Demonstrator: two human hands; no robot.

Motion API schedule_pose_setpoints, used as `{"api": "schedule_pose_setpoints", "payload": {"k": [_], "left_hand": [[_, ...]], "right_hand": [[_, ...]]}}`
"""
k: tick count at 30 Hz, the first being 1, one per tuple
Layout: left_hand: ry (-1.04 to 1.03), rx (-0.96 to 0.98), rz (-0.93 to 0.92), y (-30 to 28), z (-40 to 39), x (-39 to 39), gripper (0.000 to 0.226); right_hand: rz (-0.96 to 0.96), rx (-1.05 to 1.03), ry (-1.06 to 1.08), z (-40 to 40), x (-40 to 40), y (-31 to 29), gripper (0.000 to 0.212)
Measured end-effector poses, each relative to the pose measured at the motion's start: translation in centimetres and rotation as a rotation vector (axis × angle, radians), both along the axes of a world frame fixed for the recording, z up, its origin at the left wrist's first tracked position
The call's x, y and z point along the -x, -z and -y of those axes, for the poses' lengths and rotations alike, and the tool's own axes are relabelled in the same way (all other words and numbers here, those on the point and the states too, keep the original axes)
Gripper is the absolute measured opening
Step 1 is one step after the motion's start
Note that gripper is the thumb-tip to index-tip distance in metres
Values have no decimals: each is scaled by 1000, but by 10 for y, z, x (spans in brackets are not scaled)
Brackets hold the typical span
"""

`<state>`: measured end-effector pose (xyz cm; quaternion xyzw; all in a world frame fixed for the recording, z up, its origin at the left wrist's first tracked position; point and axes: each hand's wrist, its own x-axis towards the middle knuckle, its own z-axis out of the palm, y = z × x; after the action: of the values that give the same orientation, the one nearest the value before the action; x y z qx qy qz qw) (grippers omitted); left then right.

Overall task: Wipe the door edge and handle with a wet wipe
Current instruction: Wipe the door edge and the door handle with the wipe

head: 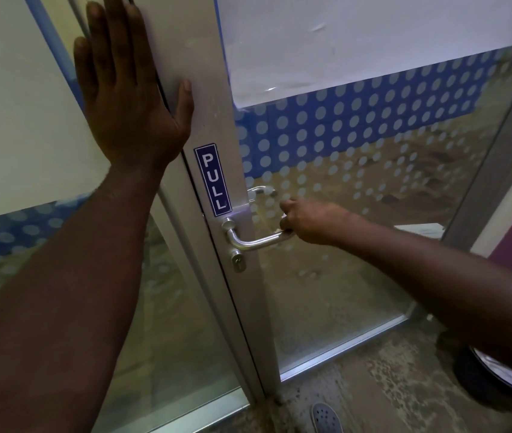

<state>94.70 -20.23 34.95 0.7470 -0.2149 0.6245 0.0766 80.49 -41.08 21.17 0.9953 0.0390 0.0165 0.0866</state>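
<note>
We wipe the free end of the door handle (256, 240) with the wet wipe (282, 221).

The metal handle sits on the door edge (207, 89), below the blue PULL sticker (213, 179) and above the keyhole (238, 263). Our right hand (307, 221) is curled around the handle's end, with a little white wipe showing under its fingers. Our left hand (126, 89) lies flat, fingers straight, high on the door edge. Through the dotted glass (357, 135) we see a brown floor (373, 385).
</note>
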Motion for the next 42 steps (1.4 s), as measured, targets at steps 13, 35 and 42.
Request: {"api": "schedule_pose_setpoints", "payload": {"k": [13, 35, 42], "left_hand": [[5, -13, -49, 0, 0, 5, 82], [-73, -33, -211, 0, -1, 10, 89], [-123, -57, -250, -1, 0, 14, 89]], "right_hand": [[-79, 185, 47, -2, -28, -9, 24], [292, -2201, 531, -32, 12, 57, 26], [320, -2504, 392, -78, 8, 72, 29]]}}
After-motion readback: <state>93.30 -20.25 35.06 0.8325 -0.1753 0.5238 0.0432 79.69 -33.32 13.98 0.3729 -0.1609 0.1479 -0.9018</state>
